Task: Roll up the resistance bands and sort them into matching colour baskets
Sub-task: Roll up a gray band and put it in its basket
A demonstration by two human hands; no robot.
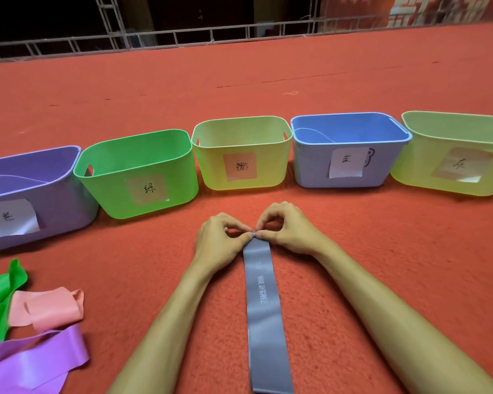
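A grey-blue resistance band (264, 305) lies flat on the red carpet, running from the bottom edge up to my hands. My left hand (219, 240) and my right hand (288, 228) both pinch its far end, which is curled into a small tight roll. Five labelled baskets stand in a row beyond: purple basket (57, 200), green basket (180, 177), yellow basket (271, 166), blue basket (310, 166) and a pale yellow-green basket (416, 172) at the right. Loose at the lower left lie a green band (0, 297), a pink band (52, 308) and a purple band (37, 362).
Red carpet (268, 89) stretches behind the baskets to a metal truss railing (182, 35) at the back. Each basket carries a paper label with a handwritten character. The loose bands overlap in a pile by the left edge.
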